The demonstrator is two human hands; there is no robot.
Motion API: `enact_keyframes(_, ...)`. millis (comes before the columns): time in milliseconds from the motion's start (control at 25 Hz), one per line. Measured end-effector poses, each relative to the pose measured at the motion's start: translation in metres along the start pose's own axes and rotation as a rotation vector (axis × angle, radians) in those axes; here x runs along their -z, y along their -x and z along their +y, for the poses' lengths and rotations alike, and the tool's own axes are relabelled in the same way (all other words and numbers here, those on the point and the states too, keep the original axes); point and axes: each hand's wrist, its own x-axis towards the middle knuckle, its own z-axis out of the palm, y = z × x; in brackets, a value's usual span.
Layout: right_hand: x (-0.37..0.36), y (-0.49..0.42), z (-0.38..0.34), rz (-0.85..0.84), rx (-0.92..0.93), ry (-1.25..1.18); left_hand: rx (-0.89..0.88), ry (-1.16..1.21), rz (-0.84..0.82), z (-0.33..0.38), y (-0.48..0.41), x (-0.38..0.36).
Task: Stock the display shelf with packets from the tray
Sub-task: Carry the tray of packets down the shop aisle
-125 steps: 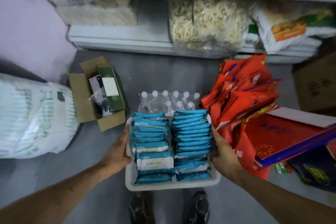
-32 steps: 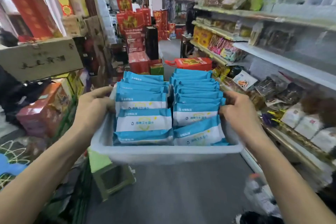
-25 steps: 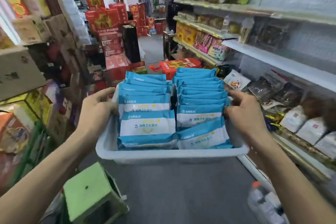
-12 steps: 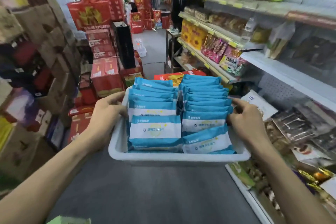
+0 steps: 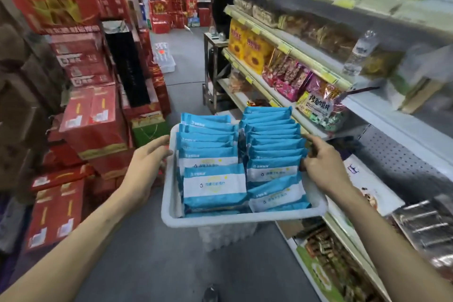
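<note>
1. Packets, blue and white, stand on edge in two tight rows that fill the white tray. The tray is held in the air over the aisle floor, near the person and just left of the display shelf.
2. The left hand holds the tray's left rim and the right hand holds its right rim. Each grip is clamped on the tray, and the right fingers lie close against the right row.
3. The display shelf runs along the right from near to far, and its tiers carry snack bags and other goods. None of the blue packets shows on any tier in view.
4. Stocking proper seems not yet begun: both rows look full and without gaps, so at most the carry to the shelf is done.
5. Nearly everything is left. One hand must come free, or the tray must be set down, before any packet can go onto a tier.
6. A bare stretch of white tier shows on the right at mid height. Whether that is the intended spot cannot be told.
7. Red cartons are stacked along the left of the aisle, well apart from the tray.
</note>
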Motion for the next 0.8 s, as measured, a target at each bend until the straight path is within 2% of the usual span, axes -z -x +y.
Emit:
enact_keyframes(240,-0.035,-0.150,0.015,-0.171,-0.040,0.122,0.118,-0.055,0.021,-0.011,-0.137,-0.050)
enact_keyframes(400,-0.066,-0.239,0.030,-0.313,-0.080,0.085,0.185,-0.091,0.103,-0.026,-0.194,-0.084)
enact_keyframes(560,-0.109,-0.319,0.075,-0.413,0.009,0.119,0.246,-0.100,0.202,-0.041,-0.229,-0.108)
enact_keyframes(720,-0.127,-0.347,0.073,-0.487,0.102,0.143,0.309,-0.116,0.319,-0.059,-0.249,-0.119)
enact_keyframes(800,-0.126,-0.346,0.061,-0.491,0.114,0.150,0.324,-0.144,0.327,-0.066,-0.252,-0.116)
